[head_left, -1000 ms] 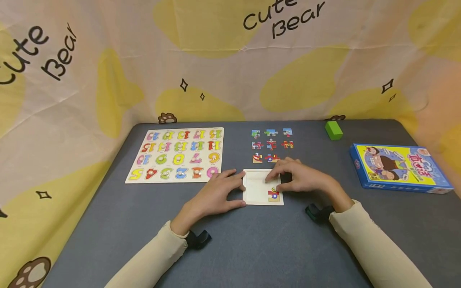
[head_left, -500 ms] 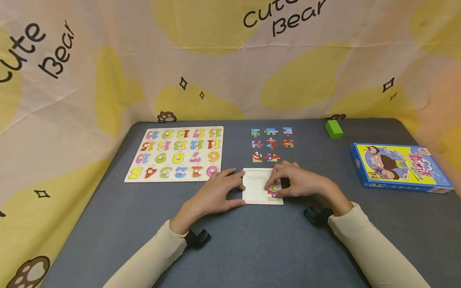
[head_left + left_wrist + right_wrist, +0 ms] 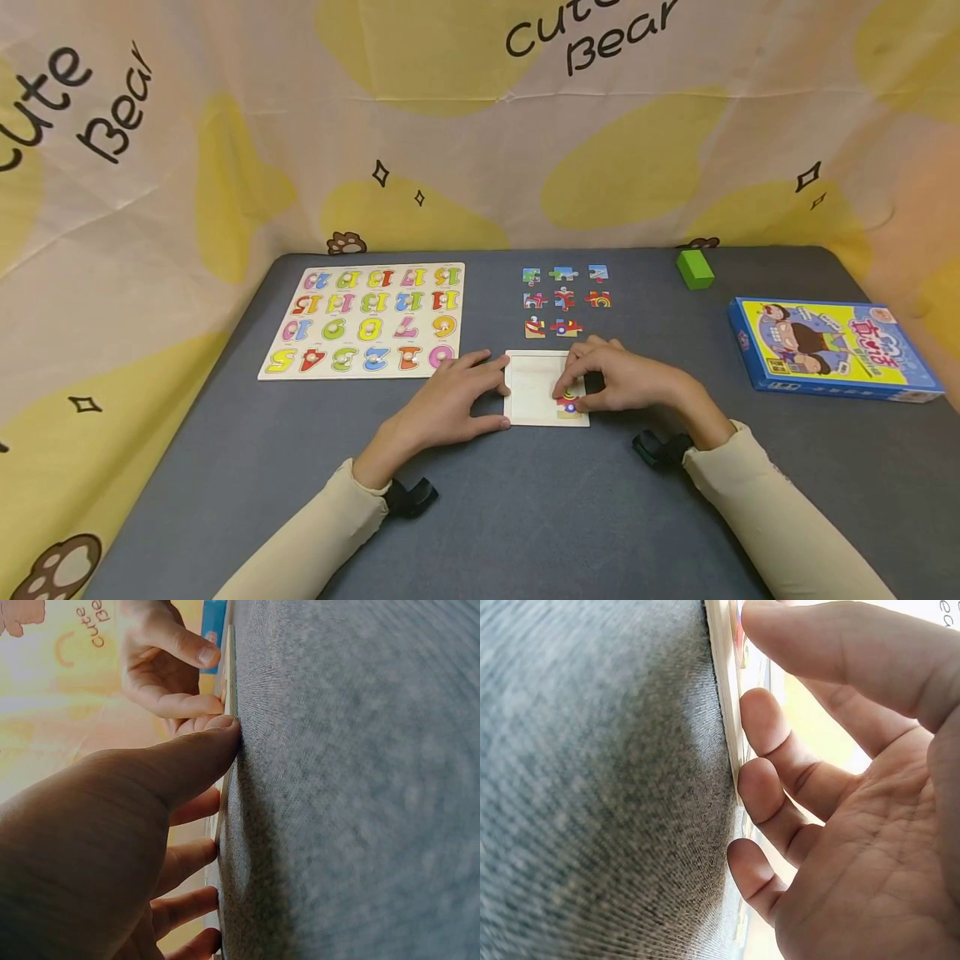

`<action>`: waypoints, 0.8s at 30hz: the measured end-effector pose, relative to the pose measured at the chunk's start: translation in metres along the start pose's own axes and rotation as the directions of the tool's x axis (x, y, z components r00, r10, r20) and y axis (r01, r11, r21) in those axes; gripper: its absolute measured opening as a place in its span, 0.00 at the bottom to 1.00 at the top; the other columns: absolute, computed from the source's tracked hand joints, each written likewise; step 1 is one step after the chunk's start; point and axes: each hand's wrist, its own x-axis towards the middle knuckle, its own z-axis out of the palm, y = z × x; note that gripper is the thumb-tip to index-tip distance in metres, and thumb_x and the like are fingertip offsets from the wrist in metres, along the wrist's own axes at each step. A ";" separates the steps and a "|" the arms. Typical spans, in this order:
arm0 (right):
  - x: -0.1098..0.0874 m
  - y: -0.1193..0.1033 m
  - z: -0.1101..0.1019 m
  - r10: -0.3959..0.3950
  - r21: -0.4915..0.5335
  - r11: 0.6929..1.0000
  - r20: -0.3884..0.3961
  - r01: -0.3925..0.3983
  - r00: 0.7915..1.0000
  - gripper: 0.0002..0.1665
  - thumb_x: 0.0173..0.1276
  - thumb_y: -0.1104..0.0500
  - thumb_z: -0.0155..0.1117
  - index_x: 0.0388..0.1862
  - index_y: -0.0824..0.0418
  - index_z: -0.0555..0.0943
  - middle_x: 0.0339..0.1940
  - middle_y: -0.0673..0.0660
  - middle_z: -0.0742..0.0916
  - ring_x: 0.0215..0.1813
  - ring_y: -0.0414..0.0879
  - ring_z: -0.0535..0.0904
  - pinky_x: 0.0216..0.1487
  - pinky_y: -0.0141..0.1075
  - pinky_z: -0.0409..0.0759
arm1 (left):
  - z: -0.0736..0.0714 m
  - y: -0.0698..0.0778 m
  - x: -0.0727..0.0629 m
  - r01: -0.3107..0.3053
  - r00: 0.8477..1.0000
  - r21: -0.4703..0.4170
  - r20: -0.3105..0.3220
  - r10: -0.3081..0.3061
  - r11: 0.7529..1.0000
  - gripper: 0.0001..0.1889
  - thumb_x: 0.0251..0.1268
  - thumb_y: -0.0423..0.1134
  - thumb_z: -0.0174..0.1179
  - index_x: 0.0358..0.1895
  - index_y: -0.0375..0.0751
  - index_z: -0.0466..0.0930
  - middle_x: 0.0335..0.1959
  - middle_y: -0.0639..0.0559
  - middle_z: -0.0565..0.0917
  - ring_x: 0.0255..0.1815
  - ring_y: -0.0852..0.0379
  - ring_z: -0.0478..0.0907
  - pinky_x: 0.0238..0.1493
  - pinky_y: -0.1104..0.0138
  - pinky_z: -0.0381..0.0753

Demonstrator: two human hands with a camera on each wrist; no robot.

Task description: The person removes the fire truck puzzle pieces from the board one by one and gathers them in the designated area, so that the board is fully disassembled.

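Note:
In the head view a shallow white puzzle tray (image 3: 528, 392) lies flat on the table between both hands. Along its left edge rests my left hand (image 3: 450, 402), fingers spread and thumb at the near left corner. The left wrist view shows that thumb (image 3: 217, 739) and the fingertips against the tray's thin rim. My right hand (image 3: 622, 377) reaches over the tray's right side, thumb and index finger on either side of a red, yellow and blue jigsaw piece (image 3: 567, 406), partly covered by them. Its other fingers hang loosely curled beside the rim in the right wrist view.
Several loose jigsaw pieces (image 3: 564, 298) lie in rows beyond the tray. A number puzzle board (image 3: 352, 317) is at the left, its near right corner by my left fingers. A blue and yellow box (image 3: 832, 350) and a green block (image 3: 695, 270) stand at the right.
My right hand has shifted slightly nearer, its thumb and index finger coming down over the jigsaw piece and covering more of it. My left hand stays at the tray's edge.

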 end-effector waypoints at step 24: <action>-0.002 -0.001 -0.003 -0.021 0.022 1.000 0.020 0.021 1.000 0.19 0.60 0.60 0.77 0.49 0.42 0.88 0.37 0.43 0.85 0.47 0.46 0.72 0.49 0.46 0.57 | 0.000 0.000 0.000 0.009 1.000 -0.003 0.011 -0.009 1.000 0.17 0.63 0.56 0.70 0.48 0.54 0.82 0.76 0.49 0.72 0.79 0.40 0.63 0.69 0.42 0.66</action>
